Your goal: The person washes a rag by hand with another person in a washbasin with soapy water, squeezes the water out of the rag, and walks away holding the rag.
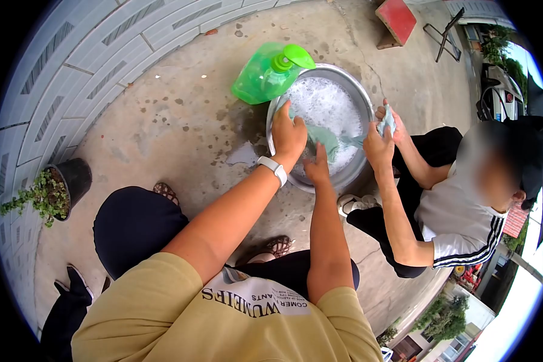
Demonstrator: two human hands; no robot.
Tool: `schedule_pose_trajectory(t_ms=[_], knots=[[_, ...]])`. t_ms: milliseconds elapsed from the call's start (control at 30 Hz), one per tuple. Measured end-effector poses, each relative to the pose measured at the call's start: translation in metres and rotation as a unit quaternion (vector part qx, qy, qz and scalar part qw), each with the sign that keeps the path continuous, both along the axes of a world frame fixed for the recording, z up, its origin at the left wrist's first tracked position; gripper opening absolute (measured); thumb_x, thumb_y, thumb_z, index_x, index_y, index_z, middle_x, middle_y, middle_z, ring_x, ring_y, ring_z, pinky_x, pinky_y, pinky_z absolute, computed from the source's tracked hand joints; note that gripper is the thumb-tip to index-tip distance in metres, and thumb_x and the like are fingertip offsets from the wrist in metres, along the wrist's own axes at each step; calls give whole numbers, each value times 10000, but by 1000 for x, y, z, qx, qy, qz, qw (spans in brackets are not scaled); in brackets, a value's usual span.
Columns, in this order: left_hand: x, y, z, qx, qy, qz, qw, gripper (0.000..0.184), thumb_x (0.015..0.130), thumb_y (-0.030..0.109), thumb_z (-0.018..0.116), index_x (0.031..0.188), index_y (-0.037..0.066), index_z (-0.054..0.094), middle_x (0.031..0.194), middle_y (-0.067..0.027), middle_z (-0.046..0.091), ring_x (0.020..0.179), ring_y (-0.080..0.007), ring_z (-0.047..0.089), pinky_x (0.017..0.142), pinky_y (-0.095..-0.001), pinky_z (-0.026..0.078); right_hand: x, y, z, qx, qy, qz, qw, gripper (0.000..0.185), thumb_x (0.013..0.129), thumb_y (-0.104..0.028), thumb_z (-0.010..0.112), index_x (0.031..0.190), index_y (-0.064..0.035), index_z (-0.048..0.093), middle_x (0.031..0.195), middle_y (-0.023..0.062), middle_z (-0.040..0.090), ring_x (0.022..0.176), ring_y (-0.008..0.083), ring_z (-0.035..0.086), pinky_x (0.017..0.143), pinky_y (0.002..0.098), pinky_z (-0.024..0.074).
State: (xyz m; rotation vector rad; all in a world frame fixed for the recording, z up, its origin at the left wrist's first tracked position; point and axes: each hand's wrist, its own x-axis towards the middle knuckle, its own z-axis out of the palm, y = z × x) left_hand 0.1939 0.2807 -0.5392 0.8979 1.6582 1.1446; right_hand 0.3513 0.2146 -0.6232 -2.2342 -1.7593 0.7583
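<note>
Green cloth (326, 136) in the sudsy metal basin (347, 178), its longer visible run going left to right.
It lies right of the left hand (289, 137) and just ahead of the right hand (318, 167), the nearer one. Left fingers curl, right fingers reach forward at its near edge; whether either grips, I can't tell. Both arms stretch forward and down.

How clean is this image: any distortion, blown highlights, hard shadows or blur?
Head view: fisheye bends the wall, with black corners; sky at lower right looks blown out; the co-worker's head is heavily blurred, while basin and bottle look fairly sharp; ground light appears soft, without hard shadows.
</note>
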Motion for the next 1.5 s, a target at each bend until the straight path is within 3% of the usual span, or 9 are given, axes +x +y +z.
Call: schedule_pose_trajectory(t_ms=[267, 333, 433, 567, 800, 967, 1133, 1300, 1500], knots=[[-5, -2, -10, -124, -47, -68, 989, 460, 791, 122, 465, 1231, 3, 399, 1214, -210, 442, 1102, -313, 452, 929, -343, 345, -25, 5, 15, -233, -41, -41, 971, 730, 678, -214, 620, 1279, 46, 298, 1125, 213, 530, 1055, 309, 506, 890, 324, 394], [-5, -1, -9, -154, -78, -80, 982, 471, 793, 130, 458, 1242, 5, 391, 1238, -198, 429, 1122, -304, 440, 931, -339, 344, -30, 17, 58, -317, 152, -82, 932, 641, 674, -140, 629, 1224, 53, 361, 1050, 153, 570, 963, 225, 547, 809, 320, 433], [2, -3, -23, -200, -164, -66, 964, 491, 779, 153, 450, 1246, 11, 397, 1248, -193, 431, 1146, -303, 424, 944, -342, 333, -18, 27, 89, -208, 411, -242, 854, 453, 699, -106, 625, 1081, 90, 480, 946, 128, 584, 862, 198, 555, 751, 331, 442], [14, -7, -39, -248, -247, -26, 936, 506, 783, 189, 426, 1261, 29, 391, 1272, -179, 419, 1181, -294, 396, 970, -332, 313, -10, 33, 146, -111, 486, -272, 823, 350, 671, -34, 589, 1009, 36, 534, 863, 81, 602, 801, 168, 570, 701, 315, 451], [3, -6, -4, -352, -382, -87, 850, 503, 828, 344, 448, 1243, 61, 416, 1246, -127, 449, 1148, -268, 422, 961, -374, 303, -9, 30, 174, -43, 725, -44, 686, 259, 660, -75, 554, 884, 54, 563, 901, 70, 553, 819, 162, 509, 753, 256, 361], [11, -4, -5, -343, -581, -61, 735, 445, 871, 418, 394, 1163, 88, 457, 1159, -95, 497, 1091, -221, 457, 953, -421, 288, -19, 36, 170, 47, 544, -88, 833, 408, 740, -201, 577, 1056, 53, 532, 1074, 112, 529, 1013, 216, 482, 889, 328, 335], [3, 4, 22, -286, -635, -69, 715, 516, 886, 502, 317, 1197, 101, 414, 1209, -87, 457, 1086, -211, 462, 953, -427, 303, -46, 34, 141, 115, 486, -41, 865, 100, 766, -50, 572, 686, 6, 594, 1238, 104, 479, 976, 142, 469, 882, 282, 323], [14, -5, 18, -259, -682, -48, 682, 510, 891, 476, 337, 1196, 72, 395, 1152, -113, 467, 1069, -201, 465, 900, -377, 390, -74, 33, 134, 197, 365, -40, 909, 206, 772, -50, 572, 585, 9, 507, 1226, 132, 488, 932, 110, 491, 822, 230, 357], [18, -16, 55, -274, -543, -101, 788, 342, 848, 367, 424, 1059, 116, 518, 1038, -53, 511, 931, -150, 484, 734, -301, 406, -62, 34, 128, 256, 360, -101, 891, 86, 749, -26, 564, 702, 38, 598, 1027, 98, 584, 838, 137, 523, 761, 263, 415]])
